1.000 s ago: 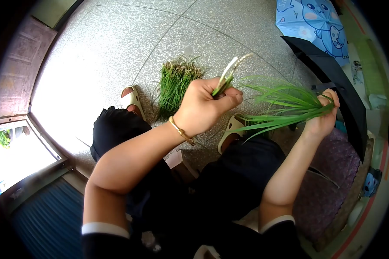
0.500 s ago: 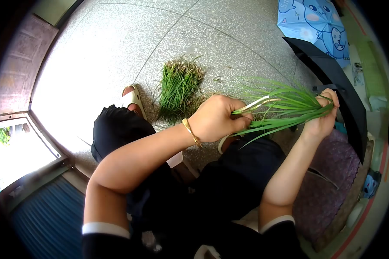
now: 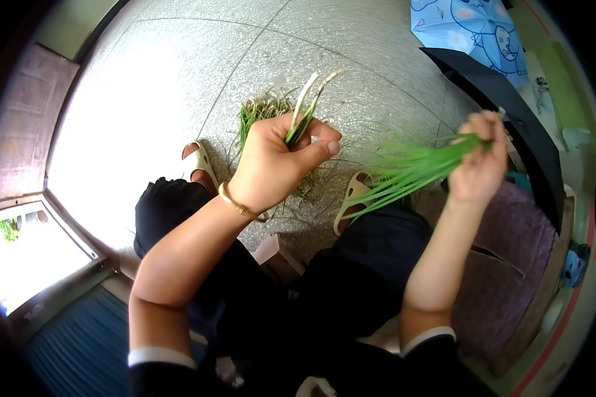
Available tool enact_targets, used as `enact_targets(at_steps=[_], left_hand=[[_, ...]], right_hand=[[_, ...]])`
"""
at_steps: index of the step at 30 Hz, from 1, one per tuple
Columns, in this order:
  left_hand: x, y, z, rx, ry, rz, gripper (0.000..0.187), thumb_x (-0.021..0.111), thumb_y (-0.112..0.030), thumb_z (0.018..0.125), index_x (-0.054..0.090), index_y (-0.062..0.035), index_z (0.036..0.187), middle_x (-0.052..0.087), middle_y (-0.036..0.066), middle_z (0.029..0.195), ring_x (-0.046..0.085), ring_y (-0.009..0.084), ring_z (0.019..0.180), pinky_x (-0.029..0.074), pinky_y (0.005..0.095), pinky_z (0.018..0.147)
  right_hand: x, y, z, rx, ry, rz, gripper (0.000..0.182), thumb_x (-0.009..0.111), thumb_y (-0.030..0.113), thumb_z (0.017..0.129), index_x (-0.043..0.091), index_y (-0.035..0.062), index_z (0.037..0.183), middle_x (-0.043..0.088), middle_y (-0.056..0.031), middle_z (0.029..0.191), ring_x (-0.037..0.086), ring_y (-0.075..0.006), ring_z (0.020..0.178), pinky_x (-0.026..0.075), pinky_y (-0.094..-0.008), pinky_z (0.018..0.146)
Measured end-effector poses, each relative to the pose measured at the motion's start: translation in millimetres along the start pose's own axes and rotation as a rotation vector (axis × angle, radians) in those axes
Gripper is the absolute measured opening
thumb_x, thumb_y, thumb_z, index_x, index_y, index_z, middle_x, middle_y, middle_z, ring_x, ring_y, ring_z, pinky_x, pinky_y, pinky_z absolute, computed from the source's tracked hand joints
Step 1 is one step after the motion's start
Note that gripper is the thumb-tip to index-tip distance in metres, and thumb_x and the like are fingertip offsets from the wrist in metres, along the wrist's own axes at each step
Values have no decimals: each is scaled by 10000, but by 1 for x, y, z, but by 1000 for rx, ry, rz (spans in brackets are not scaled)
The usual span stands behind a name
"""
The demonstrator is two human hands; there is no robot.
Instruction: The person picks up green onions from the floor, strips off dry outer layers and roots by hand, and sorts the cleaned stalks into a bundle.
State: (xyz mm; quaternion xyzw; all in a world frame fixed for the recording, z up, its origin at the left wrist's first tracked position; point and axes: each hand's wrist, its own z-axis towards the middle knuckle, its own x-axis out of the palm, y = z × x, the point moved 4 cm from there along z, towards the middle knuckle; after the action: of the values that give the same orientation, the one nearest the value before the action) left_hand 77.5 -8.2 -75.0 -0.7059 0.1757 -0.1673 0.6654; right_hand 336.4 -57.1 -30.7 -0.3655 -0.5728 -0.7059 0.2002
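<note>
My left hand (image 3: 271, 162), with a gold bracelet at the wrist, is closed on a few chive stalks (image 3: 304, 106). Their pale root ends point up and away from me. On the right, my right hand (image 3: 478, 169) grips a bunch of green chives (image 3: 414, 162) whose leaves trail leftward, partly blurred by motion. A gap separates the two hands. Behind my left hand, a pile of chives (image 3: 261, 109) lies on the floor, partly covered by the hand.
The speckled floor (image 3: 159, 86) stretches ahead. My sandalled feet, in pale sandals (image 3: 202, 162), are below. A black umbrella (image 3: 510, 112) and a blue cartoon umbrella (image 3: 487, 40) stand at the right. A purple mat (image 3: 510, 264) lies lower right, and a wooden door (image 3: 30, 126) is at left.
My hands have moved apart. The left hand has drawn left and turned upward with a few stalks, pulled away from the bunch. The right hand still holds the bunch, now slightly further left.
</note>
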Motion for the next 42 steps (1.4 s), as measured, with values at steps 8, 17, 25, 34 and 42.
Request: enact_targets(at_steps=[8,17,25,34,42], left_hand=[[-10,-19,-1,-133,-25,-279,188,579,-154,851,623,26,886,605,18,786,508,59,709,412,214,660],[-4,-23,-6,-132,237,-436,122,583,-64,832,601,37,897,617,64,684,580,106,651,465,228,640],[-4,-27,-7,52,32,-125,138,535,-99,867,572,28,909,573,18,680,513,64,612,418,205,568],[-6,-19,-4,105,-27,111,127,527,-116,869,528,9,847,511,41,641,446,69,599,383,247,532],[-31,-24,6,48,-159,-127,107,461,-137,890,519,-53,860,391,-77,580,298,7,449,225,165,389]], right_hand=[[69,-92,-31,495,120,-275,339,435,41,827,379,50,1162,558,-109,729,330,-34,453,279,-163,411],[79,-104,-35,530,275,-438,596,535,51,835,225,71,1343,591,-113,734,373,-26,469,289,-161,428],[74,-118,-38,575,67,-413,389,525,56,848,374,52,1207,561,-75,693,376,-27,463,269,-149,411],[74,-110,-36,647,180,-396,297,480,63,870,415,56,1159,556,-71,679,345,-20,443,264,-153,401],[72,-108,-43,675,242,-333,269,461,63,861,415,63,1126,551,-91,665,300,-23,428,241,-155,397]])
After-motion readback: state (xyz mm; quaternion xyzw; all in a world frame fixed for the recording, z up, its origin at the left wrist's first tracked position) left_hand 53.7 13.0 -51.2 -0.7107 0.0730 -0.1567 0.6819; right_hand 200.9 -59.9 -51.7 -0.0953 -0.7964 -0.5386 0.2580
